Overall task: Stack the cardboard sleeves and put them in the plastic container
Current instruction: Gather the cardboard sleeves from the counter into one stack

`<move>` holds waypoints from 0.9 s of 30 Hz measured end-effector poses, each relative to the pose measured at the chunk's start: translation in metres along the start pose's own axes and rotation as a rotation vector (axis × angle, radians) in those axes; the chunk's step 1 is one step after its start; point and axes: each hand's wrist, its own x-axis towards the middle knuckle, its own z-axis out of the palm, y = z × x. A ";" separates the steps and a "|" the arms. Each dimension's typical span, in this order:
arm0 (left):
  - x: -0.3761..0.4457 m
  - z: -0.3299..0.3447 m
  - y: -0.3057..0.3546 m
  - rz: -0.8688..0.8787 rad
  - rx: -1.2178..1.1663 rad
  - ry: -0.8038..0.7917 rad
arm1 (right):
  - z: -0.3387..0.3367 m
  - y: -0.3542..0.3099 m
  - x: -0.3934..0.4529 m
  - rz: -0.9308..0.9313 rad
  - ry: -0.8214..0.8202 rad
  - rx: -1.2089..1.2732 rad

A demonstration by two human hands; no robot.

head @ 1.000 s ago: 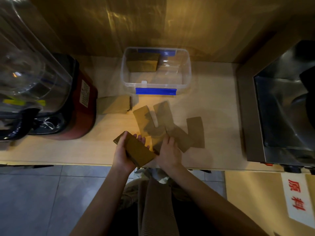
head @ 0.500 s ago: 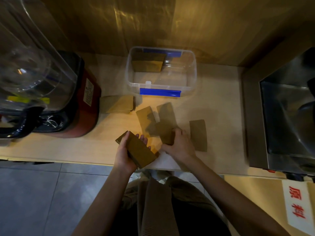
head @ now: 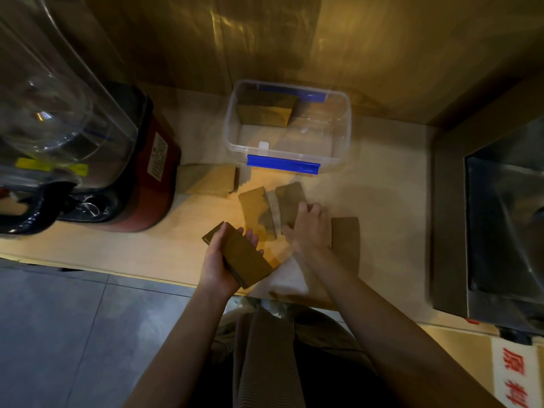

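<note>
**Right hand moved up to the next sleeve**

Since half a second ago the right hand (head: 309, 228) slid farther up the desk (head: 382, 187), fingers now curled on a loose cardboard sleeve (head: 290, 198). Left hand (head: 219, 260) grips the sleeve stack (head: 241, 256) near the desk's front edge. Plastic container (head: 341, 160) behind holds one stack already.

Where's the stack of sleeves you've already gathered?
In the head view, the stack of cardboard sleeves sits in the left hand at the counter's near edge, just left of the right hand, which rests on loose sleeves.
</note>
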 end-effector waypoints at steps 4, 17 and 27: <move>0.000 -0.003 -0.001 0.003 -0.013 0.017 | 0.003 0.000 0.002 0.004 -0.008 -0.011; -0.006 0.002 0.003 0.010 -0.039 0.015 | -0.018 -0.003 0.010 0.114 -0.059 0.265; -0.019 0.009 0.005 0.078 0.151 -0.233 | -0.045 -0.029 -0.072 -0.226 -0.179 0.455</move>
